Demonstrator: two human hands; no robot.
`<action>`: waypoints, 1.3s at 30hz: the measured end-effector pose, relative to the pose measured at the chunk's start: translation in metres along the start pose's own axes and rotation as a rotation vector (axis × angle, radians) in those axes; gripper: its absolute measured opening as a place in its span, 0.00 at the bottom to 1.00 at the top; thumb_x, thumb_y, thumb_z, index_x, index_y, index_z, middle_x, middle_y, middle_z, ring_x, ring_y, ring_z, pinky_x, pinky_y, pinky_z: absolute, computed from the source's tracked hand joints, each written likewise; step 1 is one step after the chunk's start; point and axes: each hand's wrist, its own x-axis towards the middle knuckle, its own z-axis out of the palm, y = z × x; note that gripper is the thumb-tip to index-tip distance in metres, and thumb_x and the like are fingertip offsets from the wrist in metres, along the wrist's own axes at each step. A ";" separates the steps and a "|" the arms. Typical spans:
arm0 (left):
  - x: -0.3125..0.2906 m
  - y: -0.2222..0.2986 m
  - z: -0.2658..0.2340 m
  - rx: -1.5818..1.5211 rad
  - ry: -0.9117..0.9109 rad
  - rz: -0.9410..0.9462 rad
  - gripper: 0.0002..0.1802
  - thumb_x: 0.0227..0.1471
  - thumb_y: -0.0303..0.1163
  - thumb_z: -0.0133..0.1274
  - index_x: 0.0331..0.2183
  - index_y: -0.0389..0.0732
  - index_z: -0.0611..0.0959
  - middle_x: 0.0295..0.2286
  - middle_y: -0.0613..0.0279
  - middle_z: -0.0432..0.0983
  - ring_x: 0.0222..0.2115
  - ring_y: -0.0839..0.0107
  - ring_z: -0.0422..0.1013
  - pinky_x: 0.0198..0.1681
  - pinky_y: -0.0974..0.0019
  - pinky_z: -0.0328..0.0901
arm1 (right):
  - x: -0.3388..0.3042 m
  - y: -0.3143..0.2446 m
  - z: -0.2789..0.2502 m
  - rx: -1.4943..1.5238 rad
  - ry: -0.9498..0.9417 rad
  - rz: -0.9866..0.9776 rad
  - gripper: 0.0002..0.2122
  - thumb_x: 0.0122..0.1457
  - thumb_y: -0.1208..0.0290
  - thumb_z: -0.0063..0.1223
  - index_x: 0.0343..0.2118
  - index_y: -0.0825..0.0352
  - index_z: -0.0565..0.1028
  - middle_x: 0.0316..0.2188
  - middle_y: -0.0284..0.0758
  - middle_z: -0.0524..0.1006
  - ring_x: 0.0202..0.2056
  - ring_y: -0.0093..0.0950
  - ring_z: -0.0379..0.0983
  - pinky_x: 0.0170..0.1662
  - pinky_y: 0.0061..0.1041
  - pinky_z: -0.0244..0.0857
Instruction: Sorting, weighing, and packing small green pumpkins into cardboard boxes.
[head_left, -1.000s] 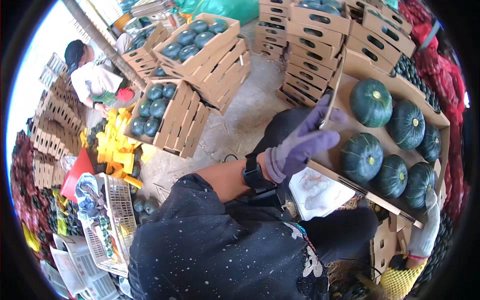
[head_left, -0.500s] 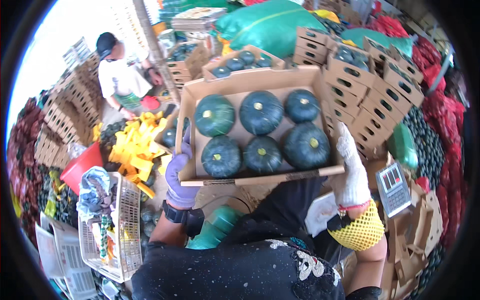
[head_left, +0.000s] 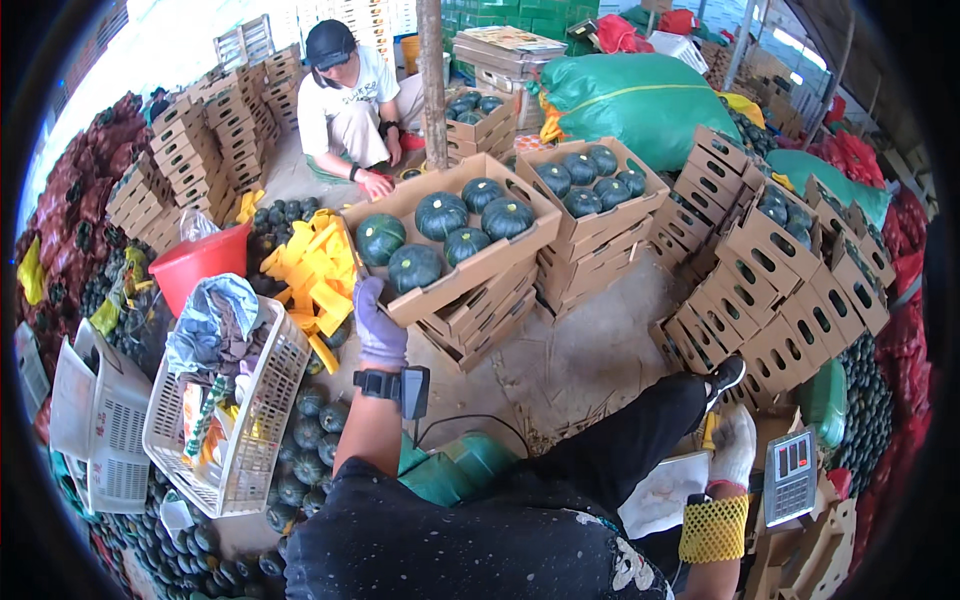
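My left hand (head_left: 378, 325), in a purple glove, grips the near left corner of a cardboard box (head_left: 488, 262). Several dark green pumpkins (head_left: 441, 215) lie in that box, which rests slightly skewed on a stack of cardboard boxes (head_left: 490, 318). Well apart from it, my right hand (head_left: 735, 447) wears a white knit glove and a yellow mesh sleeve at the wrist. It is low on the right, between a white flat surface (head_left: 668, 492) and a digital scale display (head_left: 791, 477). A narrow yellow piece (head_left: 711, 432) shows beside its fingers, which are too unclear to read.
Another pumpkin-filled box (head_left: 640, 195) tops the neighbouring stack. A person (head_left: 350, 100) crouches beyond a wooden post (head_left: 432, 90). Yellow foam sleeves (head_left: 312, 262), a red bucket (head_left: 205, 265) and a white crate (head_left: 240, 420) are left; leaning boxes (head_left: 775, 300) are right.
The pumpkin box has gone from between both hands, held before me, onto the stack ahead left. My right hand has let go and dropped down to the right; my left hand stays at the box.
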 end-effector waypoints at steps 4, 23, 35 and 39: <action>0.020 -0.058 -0.017 0.310 -0.017 0.053 0.09 0.55 0.33 0.52 0.33 0.37 0.78 0.34 0.64 0.69 0.37 0.70 0.66 0.44 0.63 0.64 | 0.055 0.044 -0.101 -0.045 0.102 0.081 0.17 0.64 0.59 0.53 0.51 0.63 0.77 0.30 0.28 0.73 0.30 0.20 0.68 0.35 0.22 0.64; -0.288 -0.063 0.151 0.099 -1.967 -1.273 0.21 0.66 0.50 0.47 0.49 0.47 0.82 0.37 0.64 0.81 0.33 0.73 0.76 0.33 0.68 0.70 | -0.013 0.176 -0.047 -1.514 -0.807 0.183 0.20 0.62 0.62 0.53 0.52 0.70 0.77 0.45 0.46 0.82 0.45 0.33 0.80 0.44 0.32 0.74; -0.253 -0.048 0.166 0.190 -1.794 -1.644 0.28 0.67 0.51 0.40 0.62 0.49 0.72 0.44 0.62 0.80 0.42 0.67 0.79 0.41 0.67 0.72 | -0.065 0.072 -0.029 -1.524 -0.508 -0.044 0.22 0.65 0.58 0.48 0.56 0.66 0.75 0.51 0.47 0.78 0.54 0.42 0.75 0.57 0.36 0.68; -0.250 -0.043 0.175 0.276 -1.791 -1.596 0.28 0.67 0.47 0.43 0.62 0.46 0.71 0.46 0.62 0.78 0.45 0.66 0.77 0.44 0.67 0.71 | -0.126 0.008 -0.072 -0.610 -0.141 -0.308 0.19 0.59 0.72 0.62 0.53 0.69 0.76 0.41 0.37 0.81 0.45 0.29 0.77 0.51 0.27 0.70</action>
